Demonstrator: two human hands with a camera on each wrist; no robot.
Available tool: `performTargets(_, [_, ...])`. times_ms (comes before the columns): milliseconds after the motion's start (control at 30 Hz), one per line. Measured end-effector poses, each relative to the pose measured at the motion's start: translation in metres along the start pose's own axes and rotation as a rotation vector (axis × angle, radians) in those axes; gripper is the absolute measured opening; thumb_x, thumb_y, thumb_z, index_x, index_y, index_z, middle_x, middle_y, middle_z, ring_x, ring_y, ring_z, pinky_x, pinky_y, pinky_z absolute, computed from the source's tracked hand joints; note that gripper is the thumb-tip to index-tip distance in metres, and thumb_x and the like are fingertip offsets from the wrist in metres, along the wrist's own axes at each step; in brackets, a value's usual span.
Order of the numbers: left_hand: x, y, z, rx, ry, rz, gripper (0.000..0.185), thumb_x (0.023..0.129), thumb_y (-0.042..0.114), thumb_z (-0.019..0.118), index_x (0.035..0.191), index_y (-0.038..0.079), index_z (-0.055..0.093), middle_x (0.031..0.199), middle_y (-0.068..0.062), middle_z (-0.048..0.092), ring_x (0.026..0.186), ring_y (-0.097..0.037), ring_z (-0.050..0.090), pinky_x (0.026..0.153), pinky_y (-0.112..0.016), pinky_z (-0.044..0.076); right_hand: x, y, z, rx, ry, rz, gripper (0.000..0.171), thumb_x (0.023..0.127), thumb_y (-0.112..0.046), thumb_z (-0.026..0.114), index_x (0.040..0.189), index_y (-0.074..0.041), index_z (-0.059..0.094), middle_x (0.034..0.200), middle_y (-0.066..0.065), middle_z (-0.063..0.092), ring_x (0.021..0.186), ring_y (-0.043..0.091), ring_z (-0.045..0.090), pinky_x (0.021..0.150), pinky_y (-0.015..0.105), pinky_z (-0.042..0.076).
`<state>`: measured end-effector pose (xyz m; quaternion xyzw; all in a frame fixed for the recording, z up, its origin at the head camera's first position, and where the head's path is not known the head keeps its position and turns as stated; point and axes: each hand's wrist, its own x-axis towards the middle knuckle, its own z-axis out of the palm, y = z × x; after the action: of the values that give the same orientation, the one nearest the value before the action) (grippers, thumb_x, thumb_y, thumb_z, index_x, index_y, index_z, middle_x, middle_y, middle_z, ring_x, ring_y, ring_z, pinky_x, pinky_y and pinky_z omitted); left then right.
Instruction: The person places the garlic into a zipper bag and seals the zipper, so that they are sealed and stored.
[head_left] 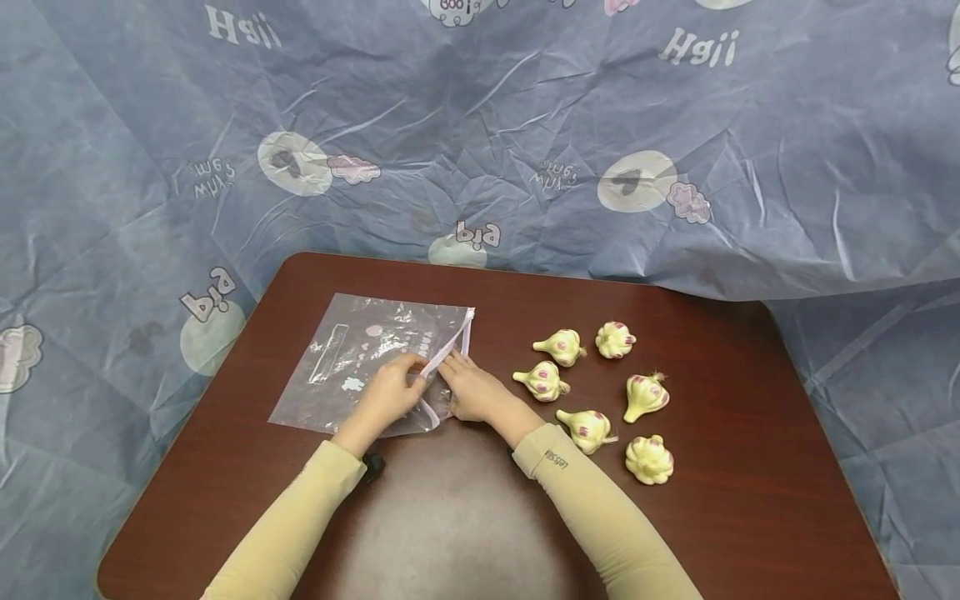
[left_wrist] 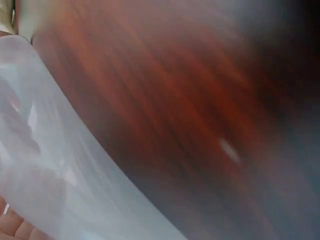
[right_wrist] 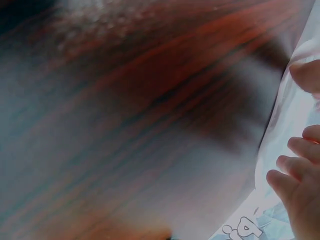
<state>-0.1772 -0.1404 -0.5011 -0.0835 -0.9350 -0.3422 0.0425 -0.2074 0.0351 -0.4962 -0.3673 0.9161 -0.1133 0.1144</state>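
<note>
Clear plastic zip bag point(head_left: 367, 358) lies flat at centre-left of the brown counter point(head_left: 750, 517). Your left hand point(head_left: 390, 392) and right hand point(head_left: 468, 390) both pinch its open edge, fingers clamped on it. Six garlic bulbs point(head_left: 585, 429) sit right of centre.

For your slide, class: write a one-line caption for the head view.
Both hands, left and right, pinch a zip bag beside six garlic bulbs.

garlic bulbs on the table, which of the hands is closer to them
Right. The right hand pinches the zip-bag mouth just left of the garlic bulbs; the left hand grips the same edge farther left, beyond the right hand.
</note>
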Motion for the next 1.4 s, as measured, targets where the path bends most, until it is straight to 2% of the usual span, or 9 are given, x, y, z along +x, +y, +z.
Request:
performTargets(133, [0.006,0.005,0.007,0.038,-0.010,0.026,0.026,0.089,0.013,0.066,0.113,0.003,0.066,0.117,-0.018,0.069,0.108,-0.034,0.065,0.095,-0.048,0.053,-0.001,0.002,0.000,0.050,-0.015,0.011,0.086,0.076,-0.004,0.073,0.151,-0.002,0.031,0.159,0.019,0.030,0.150,0.037,0.021,0.123,0.046,0.025])
performTargets(300, [0.010,0.008,0.012,0.055,0.009,0.004,0.009,0.091,0.011,0.065,0.099,0.006,0.066,0.099,-0.016,0.071,0.084,-0.030,0.067,0.073,-0.045,0.057,-0.002,0.002,0.003,0.061,-0.049,0.037,0.085,0.078,-0.012,0.072,0.152,0.000,0.031,0.160,0.017,0.029,0.151,0.034,0.020,0.122,0.042,0.029])
performTargets(433, [0.010,0.009,0.010,-0.054,0.008,-0.077,0.008,0.092,0.008,0.062,0.098,0.003,0.064,0.091,-0.017,0.071,0.074,-0.028,0.066,0.065,-0.040,0.056,-0.002,0.003,0.007,0.040,-0.059,0.034,0.081,0.080,-0.019,0.069,0.150,0.002,0.034,0.160,0.018,0.029,0.150,0.034,0.022,0.121,0.040,0.030])
performTargets(567, [0.008,0.008,0.002,-0.214,0.011,-0.191,0.011,0.094,0.009,0.060,0.100,0.000,0.062,0.099,-0.020,0.073,0.091,-0.031,0.071,0.076,-0.037,0.059,-0.001,0.005,0.010,0.026,-0.048,0.019,0.077,0.081,-0.022,0.068,0.147,0.003,0.039,0.160,0.019,0.028,0.150,0.033,0.024,0.121,0.038,0.030])
performTargets(733, [0.008,0.002,-0.011,-0.348,0.005,-0.296,0.012,0.098,0.009,0.055,0.103,-0.002,0.058,0.103,-0.021,0.073,0.084,-0.027,0.071,0.062,-0.023,0.051,-0.002,0.008,0.011,0.005,-0.042,0.002,0.072,0.083,-0.024,0.066,0.145,0.004,0.042,0.160,0.018,0.028,0.150,0.032,0.025,0.121,0.038,0.031])
performTargets(967, [0.007,-0.007,-0.016,-0.509,-0.004,-0.291,0.012,0.101,0.005,0.049,0.104,-0.006,0.052,0.105,-0.027,0.071,0.095,-0.034,0.072,0.064,-0.014,0.054,-0.004,0.008,0.006,-0.030,-0.072,0.005,0.069,0.088,-0.028,0.066,0.146,0.002,0.043,0.161,0.018,0.027,0.150,0.031,0.025,0.119,0.038,0.034])
performTargets(1167, [0.005,-0.009,-0.019,-0.583,-0.020,-0.329,0.014,0.103,0.007,0.046,0.109,-0.006,0.049,0.109,-0.026,0.070,0.062,-0.006,0.063,0.049,-0.014,0.040,-0.006,0.005,0.003,-0.040,-0.087,0.006,0.069,0.089,-0.030,0.068,0.145,0.003,0.043,0.160,0.018,0.027,0.149,0.032,0.026,0.119,0.039,0.034])
performTargets(1267, [0.004,-0.008,-0.019,-0.636,-0.033,-0.360,0.016,0.103,0.006,0.045,0.113,-0.007,0.047,0.112,-0.027,0.069,0.059,0.001,0.056,0.049,-0.014,0.039,-0.007,0.003,0.001,-0.072,-0.088,0.002,0.069,0.088,-0.030,0.070,0.144,0.003,0.045,0.160,0.019,0.029,0.149,0.032,0.027,0.119,0.038,0.034])
performTargets(1400, [0.004,-0.006,-0.019,-0.641,-0.034,-0.375,0.021,0.101,0.005,0.048,0.118,-0.008,0.049,0.110,-0.025,0.070,0.069,-0.001,0.064,0.053,-0.015,0.044,-0.006,0.000,-0.002,-0.125,-0.063,-0.024,0.076,0.084,-0.031,0.075,0.144,0.005,0.044,0.159,0.021,0.030,0.148,0.035,0.027,0.120,0.038,0.032])
